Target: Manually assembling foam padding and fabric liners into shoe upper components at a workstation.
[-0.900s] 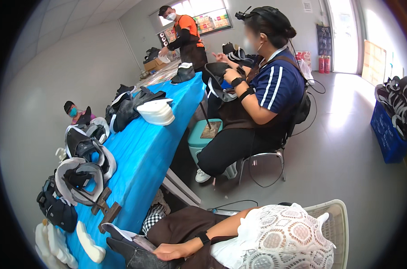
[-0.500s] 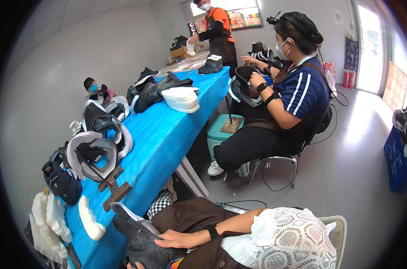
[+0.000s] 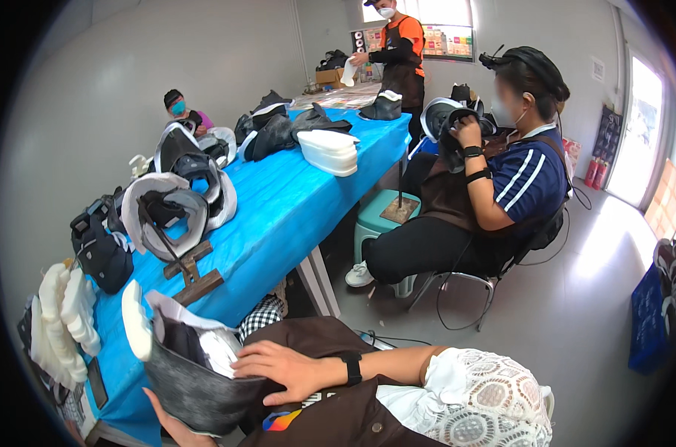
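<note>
A dark grey padded helmet liner (image 3: 204,391) with a pale inside is held above my lap, its opening facing up. My right hand (image 3: 289,370) lies over its near right rim, fingers reaching toward the white lining and thumb on the outside. My left hand (image 3: 175,426) cups the lower left side, thumb raised along it; its other fingers are hidden beneath. Just left of the liner rests a loose white foam pad (image 3: 136,322), close against its rim. A wooden stand with a thin rod (image 3: 195,277) sits on the table beyond.
The blue-covered table (image 3: 278,223) runs diagonally away, bearing several helmet liners (image 3: 178,212) and stacked white foam pads (image 3: 329,153). More foam pads (image 3: 62,316) stand at its left end. A co-worker (image 3: 528,164) sits at right, handling a liner beside a teal stool (image 3: 379,216).
The liner has risen and tipped, so its inside shows. My right hand has moved up onto the rim, and my left hand shows more. The view has shifted slightly.
</note>
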Available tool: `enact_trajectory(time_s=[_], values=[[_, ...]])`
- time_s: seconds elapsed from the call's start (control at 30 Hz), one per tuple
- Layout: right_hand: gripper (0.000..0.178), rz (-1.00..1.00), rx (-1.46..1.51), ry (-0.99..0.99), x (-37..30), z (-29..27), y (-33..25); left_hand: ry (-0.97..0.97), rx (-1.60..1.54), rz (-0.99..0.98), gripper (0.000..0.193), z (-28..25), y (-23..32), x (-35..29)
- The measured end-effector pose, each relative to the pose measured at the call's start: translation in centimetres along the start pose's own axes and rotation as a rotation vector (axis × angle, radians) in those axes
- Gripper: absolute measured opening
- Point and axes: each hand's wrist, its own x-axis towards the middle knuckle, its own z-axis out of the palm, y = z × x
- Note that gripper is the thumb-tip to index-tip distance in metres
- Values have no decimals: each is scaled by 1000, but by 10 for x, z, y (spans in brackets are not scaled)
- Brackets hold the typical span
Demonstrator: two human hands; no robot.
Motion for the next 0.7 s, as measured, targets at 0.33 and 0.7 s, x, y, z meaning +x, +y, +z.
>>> enact_trajectory(time_s=[0.33, 0.7], values=[[48, -246, -38, 218, 69, -70, -24, -521, 656, 421, 78, -35, 27, -16], [51, 468, 478, -383, 176, -70, -5, -411, 87, 111, 84, -31, -29, -33]])
